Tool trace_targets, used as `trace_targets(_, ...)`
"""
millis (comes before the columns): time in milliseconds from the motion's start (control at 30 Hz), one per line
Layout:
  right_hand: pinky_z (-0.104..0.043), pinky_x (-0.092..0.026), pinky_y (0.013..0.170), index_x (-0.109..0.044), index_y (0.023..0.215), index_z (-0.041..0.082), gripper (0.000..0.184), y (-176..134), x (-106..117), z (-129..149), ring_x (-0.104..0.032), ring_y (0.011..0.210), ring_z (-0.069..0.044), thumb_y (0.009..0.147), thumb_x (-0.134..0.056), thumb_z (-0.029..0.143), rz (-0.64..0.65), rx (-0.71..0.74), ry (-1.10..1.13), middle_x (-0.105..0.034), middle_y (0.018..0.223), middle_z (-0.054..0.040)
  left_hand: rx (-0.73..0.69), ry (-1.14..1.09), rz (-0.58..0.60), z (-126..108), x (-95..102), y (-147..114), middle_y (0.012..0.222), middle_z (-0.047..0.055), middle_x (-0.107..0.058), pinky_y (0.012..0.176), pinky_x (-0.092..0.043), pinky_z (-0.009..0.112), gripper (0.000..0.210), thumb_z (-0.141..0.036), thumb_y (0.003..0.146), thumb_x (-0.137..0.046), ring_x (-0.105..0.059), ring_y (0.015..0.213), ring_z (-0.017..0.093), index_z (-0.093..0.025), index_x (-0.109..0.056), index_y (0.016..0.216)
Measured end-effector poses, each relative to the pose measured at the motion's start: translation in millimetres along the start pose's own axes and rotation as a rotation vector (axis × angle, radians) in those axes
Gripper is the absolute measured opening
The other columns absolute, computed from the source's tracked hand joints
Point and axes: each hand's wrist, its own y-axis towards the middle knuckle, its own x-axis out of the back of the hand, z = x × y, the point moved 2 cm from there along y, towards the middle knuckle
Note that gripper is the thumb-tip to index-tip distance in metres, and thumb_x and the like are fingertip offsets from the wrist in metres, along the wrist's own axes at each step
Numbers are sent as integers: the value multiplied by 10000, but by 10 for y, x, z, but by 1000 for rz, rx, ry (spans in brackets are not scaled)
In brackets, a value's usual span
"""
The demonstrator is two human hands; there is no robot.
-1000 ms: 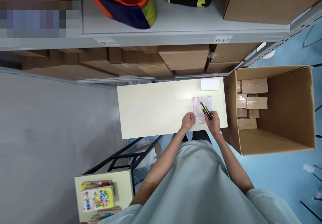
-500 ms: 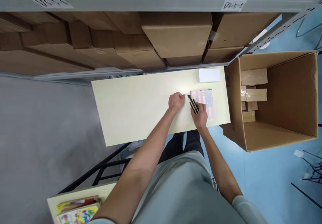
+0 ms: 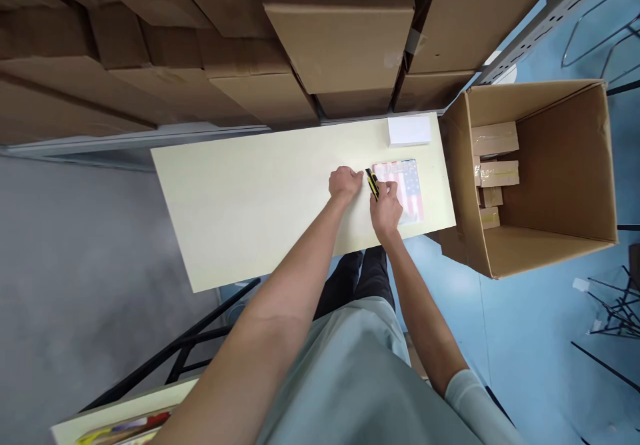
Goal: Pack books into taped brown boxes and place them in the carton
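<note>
In my right hand [image 3: 387, 210] is a black and yellow utility knife [image 3: 372, 183], its tip pointing up and away from me. That hand rests over the left part of a flat pack with a pale flag pattern of stars and stripes [image 3: 411, 191]. Just left of the knife, my left hand [image 3: 345, 183] is closed with its fingers curled down at the table. Whatever its fingertips may pinch is too small to make out. Both hands are over the cream tabletop [image 3: 260, 198]. A white box [image 3: 409, 131] lies beyond the pack, near the far edge.
A large open carton [image 3: 560, 185] with several small brown boxes [image 3: 495, 139] stands at the table's right end. Brown cartons [image 3: 340, 45] fill the shelf behind the table. At lower left, a second table [image 3: 75, 425] holds colourful items. A black metal frame [image 3: 170, 351] stands nearby.
The knife has turned more upright and moved left, closer to my left hand. My left hand stays closed at about the same spot on the table. The camera view has shifted slightly.
</note>
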Motion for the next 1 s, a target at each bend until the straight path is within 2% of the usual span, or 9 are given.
trace_targets(233, -325, -554, 712, -608, 1335, 230, 320, -80, -16, 24, -652, 933, -208, 1069, -446, 152, -16, 1, 23, -530, 1344, -129, 16, -12, 14, 7, -12, 29, 1033, 122, -792, 991, -552, 406, 249, -446, 977, -725, -702, 1028, 275, -206, -765, 924)
trace_targets(433, -310, -551, 700, -615, 1381, 197, 363, -256, -8, -14, -628, 916, -191, 1089, -409, 139, -11, 6, -11, -540, 1354, -157, 23, 6, 23, -13, 3, 13, 1078, 128, -798, 997, -560, 412, 236, -431, 977, -727, -714, 1042, 279, -200, -763, 949)
trace_targets(667, -269, -551, 702, -612, 1478, 207, 400, -509, 70, -23, -659, 935, -179, 1133, -412, 172, 72, -46, -203, -563, 1398, -155, 22, 44, -6, -23, -1, 3, 1049, 94, -806, 985, -580, 389, 207, -426, 972, -732, -737, 1056, 282, -238, -747, 887)
trace_targets(1000, -275, -537, 693, -643, 1485, 232, 413, -1050, 42, -243, -711, 962, -201, 1139, -425, 183, 82, -49, -244, -616, 1375, -136, 11, 40, -10, -21, 1, 11, 1011, 97, -794, 965, -576, 412, 221, -421, 974, -722, -728, 1009, 287, -227, -729, 869)
